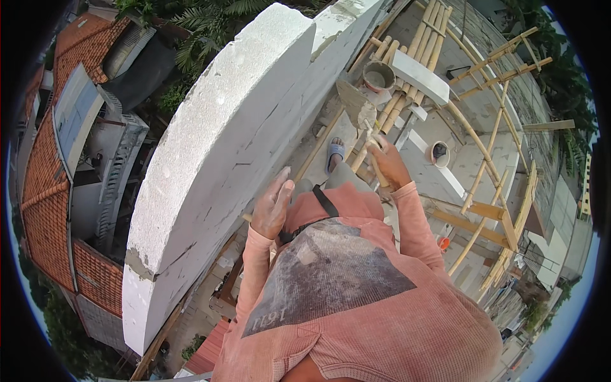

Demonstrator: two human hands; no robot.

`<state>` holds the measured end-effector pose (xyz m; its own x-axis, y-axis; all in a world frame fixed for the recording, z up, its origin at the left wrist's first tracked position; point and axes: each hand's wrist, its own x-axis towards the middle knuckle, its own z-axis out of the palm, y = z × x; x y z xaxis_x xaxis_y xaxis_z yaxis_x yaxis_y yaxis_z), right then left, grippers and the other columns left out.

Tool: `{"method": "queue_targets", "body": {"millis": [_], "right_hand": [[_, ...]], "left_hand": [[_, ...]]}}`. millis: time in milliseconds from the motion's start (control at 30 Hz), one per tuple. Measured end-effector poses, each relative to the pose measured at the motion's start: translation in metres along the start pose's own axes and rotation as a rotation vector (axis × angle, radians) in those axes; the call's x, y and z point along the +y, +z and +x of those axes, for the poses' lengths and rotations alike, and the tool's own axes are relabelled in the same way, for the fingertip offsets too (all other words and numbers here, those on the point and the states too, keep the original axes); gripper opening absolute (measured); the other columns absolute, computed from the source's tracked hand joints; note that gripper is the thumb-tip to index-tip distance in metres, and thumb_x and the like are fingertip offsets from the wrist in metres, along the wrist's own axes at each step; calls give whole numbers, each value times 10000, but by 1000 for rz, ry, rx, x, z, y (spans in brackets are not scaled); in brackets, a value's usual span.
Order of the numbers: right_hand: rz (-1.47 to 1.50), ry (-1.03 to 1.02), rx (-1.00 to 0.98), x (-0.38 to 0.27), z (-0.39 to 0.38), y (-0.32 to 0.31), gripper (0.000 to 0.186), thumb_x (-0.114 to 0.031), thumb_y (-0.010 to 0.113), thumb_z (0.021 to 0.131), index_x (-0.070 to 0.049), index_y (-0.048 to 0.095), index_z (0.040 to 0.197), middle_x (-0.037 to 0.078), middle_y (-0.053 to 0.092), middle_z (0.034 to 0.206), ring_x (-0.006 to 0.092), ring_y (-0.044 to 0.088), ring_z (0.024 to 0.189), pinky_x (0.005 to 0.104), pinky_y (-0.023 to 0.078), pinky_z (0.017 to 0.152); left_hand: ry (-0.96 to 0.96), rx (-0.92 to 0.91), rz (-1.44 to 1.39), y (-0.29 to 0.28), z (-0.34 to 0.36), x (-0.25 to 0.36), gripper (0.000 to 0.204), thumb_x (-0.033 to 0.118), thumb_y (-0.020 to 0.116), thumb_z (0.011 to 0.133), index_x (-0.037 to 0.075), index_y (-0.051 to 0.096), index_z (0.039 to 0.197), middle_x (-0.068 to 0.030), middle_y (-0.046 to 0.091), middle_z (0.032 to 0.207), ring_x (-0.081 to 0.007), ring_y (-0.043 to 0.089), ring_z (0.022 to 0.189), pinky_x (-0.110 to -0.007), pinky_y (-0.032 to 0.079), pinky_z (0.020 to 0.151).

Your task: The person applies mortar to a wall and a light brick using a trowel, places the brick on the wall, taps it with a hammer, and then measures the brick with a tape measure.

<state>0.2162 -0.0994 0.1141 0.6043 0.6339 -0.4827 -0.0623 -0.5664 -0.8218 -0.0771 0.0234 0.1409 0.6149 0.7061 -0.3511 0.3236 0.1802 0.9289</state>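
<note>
My right hand is wrapped round the handle of a trowel. Its broad blade is smeared with grey mortar and points away from me, close to a bucket that has grey mortar in it. My left hand holds nothing, its dusty fingers stretched out near the side of a white block wall. Between the fingers and the wall I cannot tell whether there is contact. Patches of grey mortar show on the wall's joints and edges.
Bamboo poles are lashed into scaffolding ahead and to the right. A long white block rests on them beside the bucket. Lower right is another bucket. Left of the wall the view drops to tiled roofs. My sandalled foot stands on planks.
</note>
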Motion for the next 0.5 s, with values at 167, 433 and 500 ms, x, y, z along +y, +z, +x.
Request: {"method": "queue_targets", "body": {"millis": [167, 433, 500], "right_hand": [[585, 34, -131, -41, 50, -28, 429, -255, 670, 945, -4, 572, 1280, 32, 538, 789, 102, 539, 570, 256, 497, 459], [893, 506, -94, 29, 156, -77, 341, -338, 678, 949, -38, 576, 1076, 15, 518, 779, 85, 476, 544, 227, 436, 423], [890, 593, -47, 59, 176, -92, 314, -333, 672, 949, -53, 561, 1039, 14, 512, 756, 89, 478, 543, 231, 438, 423]], "left_hand": [[244, 157, 67, 9, 26, 82, 397, 258, 575, 1034, -17, 614, 1317, -177, 655, 1299, -280, 606, 1245, -388, 466, 1053], [643, 747, 264, 55, 85, 145, 135, 161, 593, 1022, 39, 631, 981, -159, 682, 1167, -272, 651, 1138, -441, 483, 1027], [630, 752, 255, 66, 99, 148, 146, 175, 597, 1021, 43, 616, 962, -150, 687, 1140, -266, 648, 1136, -444, 483, 1017]]}}
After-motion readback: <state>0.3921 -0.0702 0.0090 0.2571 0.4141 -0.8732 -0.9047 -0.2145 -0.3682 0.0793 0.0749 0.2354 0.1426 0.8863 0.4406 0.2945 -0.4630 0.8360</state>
